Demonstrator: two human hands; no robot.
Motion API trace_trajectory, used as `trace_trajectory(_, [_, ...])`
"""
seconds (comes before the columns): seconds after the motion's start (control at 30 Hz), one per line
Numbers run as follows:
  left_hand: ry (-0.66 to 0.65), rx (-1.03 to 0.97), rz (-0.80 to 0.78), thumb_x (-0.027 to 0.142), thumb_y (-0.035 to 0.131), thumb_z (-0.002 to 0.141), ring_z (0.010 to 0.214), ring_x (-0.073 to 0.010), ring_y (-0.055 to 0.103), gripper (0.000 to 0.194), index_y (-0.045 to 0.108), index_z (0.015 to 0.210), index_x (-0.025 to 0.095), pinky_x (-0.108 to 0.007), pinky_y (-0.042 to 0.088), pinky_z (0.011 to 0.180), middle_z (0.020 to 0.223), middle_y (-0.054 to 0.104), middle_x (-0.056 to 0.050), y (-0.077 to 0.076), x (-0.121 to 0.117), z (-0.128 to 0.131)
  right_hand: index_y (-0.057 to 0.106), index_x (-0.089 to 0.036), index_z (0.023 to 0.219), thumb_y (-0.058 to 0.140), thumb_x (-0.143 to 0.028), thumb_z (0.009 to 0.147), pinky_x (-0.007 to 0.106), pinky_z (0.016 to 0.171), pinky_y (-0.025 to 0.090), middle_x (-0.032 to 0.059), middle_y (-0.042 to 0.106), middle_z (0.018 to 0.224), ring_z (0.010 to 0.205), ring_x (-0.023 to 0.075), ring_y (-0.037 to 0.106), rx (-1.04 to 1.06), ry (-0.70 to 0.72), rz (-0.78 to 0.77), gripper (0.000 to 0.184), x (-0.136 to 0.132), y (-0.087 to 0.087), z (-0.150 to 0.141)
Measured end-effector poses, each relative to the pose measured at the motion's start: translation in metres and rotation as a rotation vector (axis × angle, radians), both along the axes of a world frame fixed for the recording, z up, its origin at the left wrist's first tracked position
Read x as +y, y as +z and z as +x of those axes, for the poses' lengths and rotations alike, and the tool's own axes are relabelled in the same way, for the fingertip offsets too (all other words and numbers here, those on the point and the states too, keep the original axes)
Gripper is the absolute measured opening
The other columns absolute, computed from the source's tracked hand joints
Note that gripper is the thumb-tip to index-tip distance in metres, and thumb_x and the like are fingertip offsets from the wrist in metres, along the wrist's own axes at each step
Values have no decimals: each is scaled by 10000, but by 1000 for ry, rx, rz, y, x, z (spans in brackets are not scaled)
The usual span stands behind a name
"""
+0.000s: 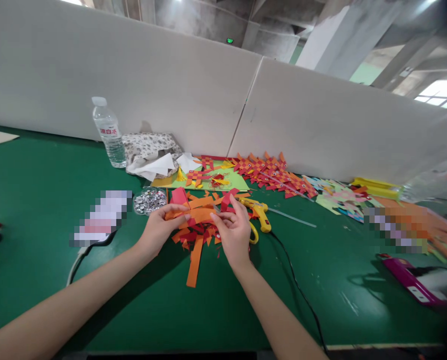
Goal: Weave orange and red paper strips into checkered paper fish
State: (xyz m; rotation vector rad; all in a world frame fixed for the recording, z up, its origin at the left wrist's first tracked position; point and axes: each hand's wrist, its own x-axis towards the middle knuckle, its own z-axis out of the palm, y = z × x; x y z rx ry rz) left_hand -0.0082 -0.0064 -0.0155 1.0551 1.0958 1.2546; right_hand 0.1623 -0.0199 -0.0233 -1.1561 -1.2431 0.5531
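Observation:
An orange paper strip (201, 215) stretches between my two hands above the table. My left hand (164, 223) pinches its left end, thumb against fingers. At the other end, my right hand (233, 227) grips the strip between thumb and fingers, beside a red paper strip (229, 199). Beneath them lies a heap of red and orange paper scraps (204, 235), partly covered by my hands. One loose orange strip (195, 262) points out of the heap toward me. A yellow glue gun (260, 212) lies just right of my right hand, with a yellow scissors handle (254, 234) partly hidden nearby.
A round dish of googly eyes (149, 200) and a phone (105, 215) lie to the left. A water bottle (110, 132) stands behind them. Woven red-orange paper fish (272, 172) are piled along the white partition (302, 115). At right is a purple power strip (413, 281).

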Motion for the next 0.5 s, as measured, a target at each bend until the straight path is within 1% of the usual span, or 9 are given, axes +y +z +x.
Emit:
trace_trajectory(0.07, [15, -2, 3, 296, 772, 590, 671, -115, 606, 252, 670, 784, 173, -208, 488, 616, 782, 671, 2, 0, 0, -1, 473, -285, 1266, 658, -307, 746, 274, 643, 574, 108, 416, 1272, 756, 128, 641, -13, 5, -4, 553, -1, 0, -1])
trace_trajectory(0.17, [35, -34, -34, 276, 778, 581, 610, -92, 569, 257, 667, 788, 170, -182, 460, 539, 759, 655, 4, -1, 2, -2, 486, -287, 1257, 658, -289, 753, 271, 649, 576, 105, 424, 1281, 751, 129, 653, -38, 9, 15, 532, -4, 1, -2])
trace_trajectory(0.27, [67, -71, -65, 268, 790, 565, 552, -54, 511, 275, 666, 784, 157, -156, 425, 497, 789, 643, -2, -3, 4, -3, 503, -278, 1248, 655, -292, 761, 269, 638, 580, 105, 450, 1269, 744, 135, 662, -73, 1, 54, 510, -5, 1, -3])
trace_trajectory(0.33, [76, -77, -69, 276, 790, 564, 545, -43, 496, 285, 668, 789, 150, -147, 412, 490, 815, 640, -8, -3, 5, -3, 512, -261, 1245, 648, -299, 769, 267, 638, 582, 113, 470, 1260, 741, 141, 669, -110, -12, 76, 497, -5, 1, -3])
trace_trajectory(0.5, [60, -42, -58, 306, 782, 570, 614, -74, 549, 289, 668, 790, 157, -153, 430, 515, 808, 649, -9, -1, 2, -1, 502, -238, 1263, 596, -254, 817, 268, 664, 591, 131, 473, 1293, 744, 139, 676, -242, -49, 141, 456, -6, 0, -3])
